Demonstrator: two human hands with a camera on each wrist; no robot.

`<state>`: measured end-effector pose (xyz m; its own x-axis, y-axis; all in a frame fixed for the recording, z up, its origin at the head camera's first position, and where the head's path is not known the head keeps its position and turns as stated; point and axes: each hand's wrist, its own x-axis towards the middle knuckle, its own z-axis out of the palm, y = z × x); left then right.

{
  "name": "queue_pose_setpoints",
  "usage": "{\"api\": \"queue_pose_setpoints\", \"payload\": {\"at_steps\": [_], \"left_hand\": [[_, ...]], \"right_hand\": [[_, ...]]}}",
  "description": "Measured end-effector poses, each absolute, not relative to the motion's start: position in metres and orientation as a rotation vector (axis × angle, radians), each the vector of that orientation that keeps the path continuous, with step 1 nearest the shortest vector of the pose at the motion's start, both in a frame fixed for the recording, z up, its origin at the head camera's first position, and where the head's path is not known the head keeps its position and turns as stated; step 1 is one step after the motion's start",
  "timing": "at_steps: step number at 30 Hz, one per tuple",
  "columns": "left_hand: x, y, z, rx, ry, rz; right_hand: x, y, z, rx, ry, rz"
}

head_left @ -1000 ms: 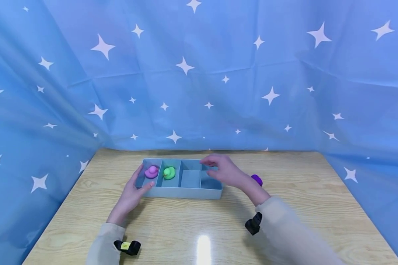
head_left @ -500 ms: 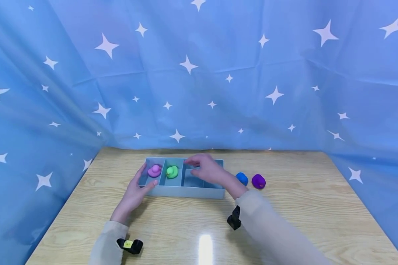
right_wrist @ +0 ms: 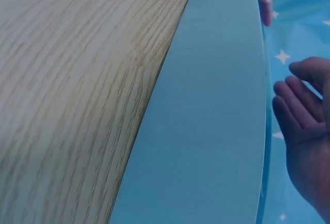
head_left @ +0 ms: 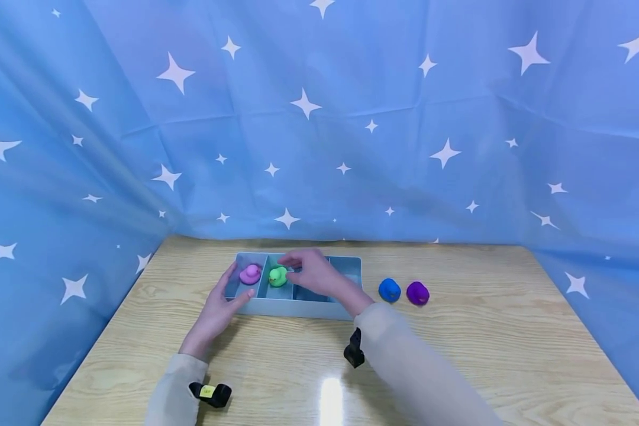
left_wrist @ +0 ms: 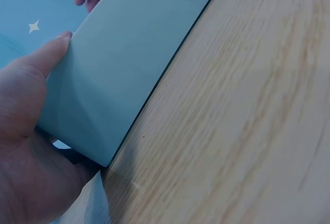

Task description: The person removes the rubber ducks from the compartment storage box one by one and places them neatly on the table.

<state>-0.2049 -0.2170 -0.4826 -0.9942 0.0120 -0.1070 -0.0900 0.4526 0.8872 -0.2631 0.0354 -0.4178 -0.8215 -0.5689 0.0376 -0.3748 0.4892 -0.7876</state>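
Sitting near right hand (head_left: 318, 274): green duck (head_left: 277, 277).

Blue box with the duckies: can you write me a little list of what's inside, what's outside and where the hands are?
container: long light-blue box, four compartments
leftmost compartment: pink toy duck
second compartment: green toy duck
outside, to the right: rounded blue toy and rounded purple toy, on the light wooden table
left hand: holds the box's left end
right hand: above the box, close to the green toy duck
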Motion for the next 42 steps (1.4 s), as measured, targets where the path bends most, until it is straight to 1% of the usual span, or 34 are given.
{"api": "queue_pose_setpoints", "payload": {"at_steps": [12,22,31,42], "left_hand": [[-0.206,-0.218,-0.483,-0.047,2.602,1.599],[-0.206,-0.217,-0.484,-0.019,2.613,1.593],[-0.205,-0.216,-0.486,-0.047,2.598,1.602],[-0.206,-0.217,-0.484,-0.070,2.576,1.604]], "right_hand": [[-0.274,0.013,-0.433,-0.770,2.506,-1.260],[-0.280,0.006,-0.439,-0.703,2.516,-1.222],[-0.286,0.005,-0.440,-0.743,2.537,-1.095],[-0.291,0.001,-0.435,-0.894,2.548,-0.929]]}}
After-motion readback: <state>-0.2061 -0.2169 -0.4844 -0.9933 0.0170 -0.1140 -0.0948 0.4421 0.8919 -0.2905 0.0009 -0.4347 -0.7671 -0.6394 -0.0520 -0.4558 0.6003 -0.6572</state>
